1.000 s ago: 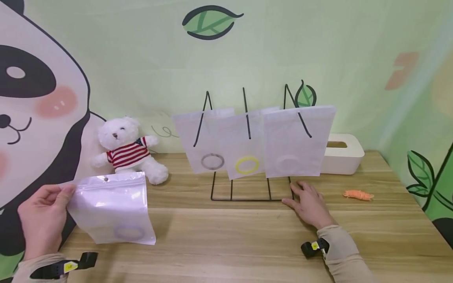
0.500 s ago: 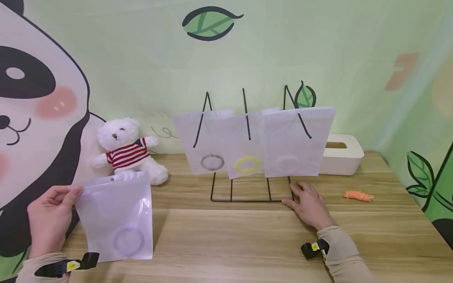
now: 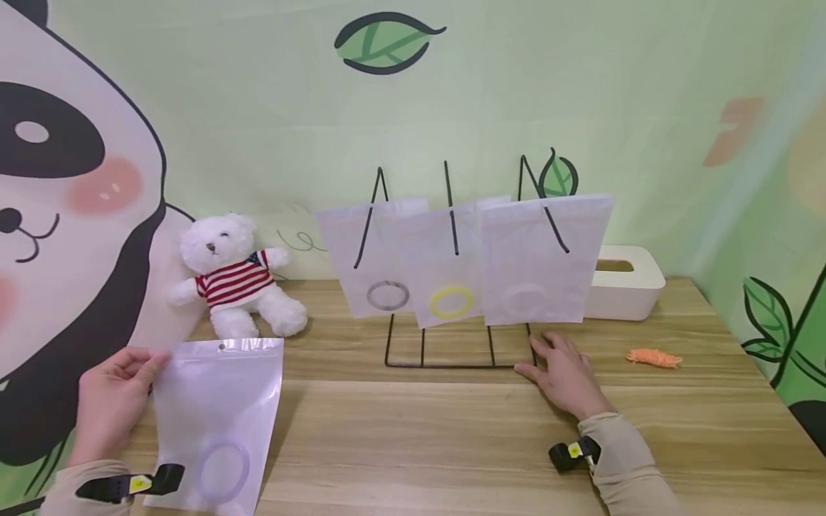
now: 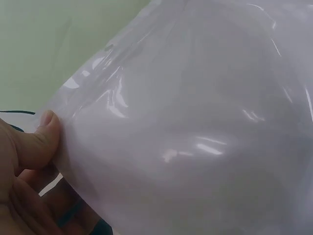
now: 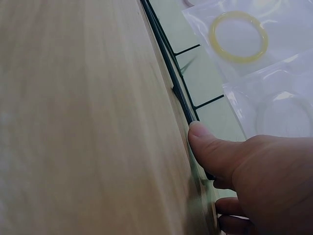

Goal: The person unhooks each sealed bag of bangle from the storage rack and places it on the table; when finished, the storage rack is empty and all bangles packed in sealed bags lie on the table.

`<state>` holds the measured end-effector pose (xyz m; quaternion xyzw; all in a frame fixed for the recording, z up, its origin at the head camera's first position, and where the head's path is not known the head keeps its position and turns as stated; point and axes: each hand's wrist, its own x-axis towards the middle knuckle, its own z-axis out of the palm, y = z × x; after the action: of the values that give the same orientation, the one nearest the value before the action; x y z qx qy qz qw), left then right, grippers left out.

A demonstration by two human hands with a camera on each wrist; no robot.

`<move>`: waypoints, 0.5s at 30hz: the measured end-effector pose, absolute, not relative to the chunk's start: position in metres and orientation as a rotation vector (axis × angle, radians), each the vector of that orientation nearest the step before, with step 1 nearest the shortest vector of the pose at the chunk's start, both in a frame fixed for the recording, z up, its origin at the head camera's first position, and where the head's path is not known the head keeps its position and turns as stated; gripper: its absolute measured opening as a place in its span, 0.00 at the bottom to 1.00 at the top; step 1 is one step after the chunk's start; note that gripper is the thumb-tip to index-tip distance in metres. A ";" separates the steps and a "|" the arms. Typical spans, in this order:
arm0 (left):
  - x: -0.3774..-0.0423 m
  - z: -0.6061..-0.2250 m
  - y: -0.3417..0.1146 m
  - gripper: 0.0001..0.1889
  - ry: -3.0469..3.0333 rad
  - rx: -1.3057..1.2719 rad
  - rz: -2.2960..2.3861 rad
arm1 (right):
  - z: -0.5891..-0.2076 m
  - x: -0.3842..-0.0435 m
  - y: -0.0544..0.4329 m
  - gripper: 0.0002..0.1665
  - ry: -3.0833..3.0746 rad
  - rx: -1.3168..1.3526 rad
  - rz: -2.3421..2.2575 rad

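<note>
Head view: the left hand [image 3: 115, 407] sensibly pinches a rectangular white plastic bag [image 3: 219, 405] clear of its hole [image 3: 221, 347]; the right hand [image 3: 568, 376], gripping the black wire rack [image 3: 452, 366], should brace steadily.

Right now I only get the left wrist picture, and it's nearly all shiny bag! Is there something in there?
Observer: Yes. In the head view, a pale purple ring shows through the lower part of the bag that the left hand holds.

Operator: Ooh! And what's the other hand touching?

Observer: The right hand touches the near right corner of the base of a black rack.

Operator: Is anything hanging on that rack?

Observer: Yes, white bags hang on all three of its hooks.
</note>
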<state>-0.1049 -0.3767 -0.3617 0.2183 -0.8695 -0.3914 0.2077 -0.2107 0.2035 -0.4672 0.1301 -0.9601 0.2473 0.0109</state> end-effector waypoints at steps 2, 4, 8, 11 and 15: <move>-0.105 -0.366 -0.377 0.14 -2.453 0.586 -1.065 | -0.468 -0.211 0.204 0.42 -2.993 0.407 0.768; -0.104 -0.370 -0.377 0.15 -2.475 0.574 -1.048 | -0.468 -0.211 0.204 0.42 -2.993 0.409 0.765; -0.105 -0.377 -0.380 0.15 -2.496 0.563 -1.057 | -0.469 -0.211 0.204 0.42 -2.994 0.411 0.771; -0.106 -0.382 -0.383 0.16 -2.529 0.583 -1.068 | -0.469 -0.211 0.204 0.42 -2.994 0.408 0.781; -0.106 -0.388 -0.387 0.19 -2.560 0.624 -1.086 | -0.468 -0.212 0.204 0.42 -2.994 0.409 0.785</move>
<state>-0.1058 -0.3871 -0.3883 0.2167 -0.8887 -0.3770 0.1452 -0.2115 0.2040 -0.4683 0.1309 -0.9589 0.2514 0.0097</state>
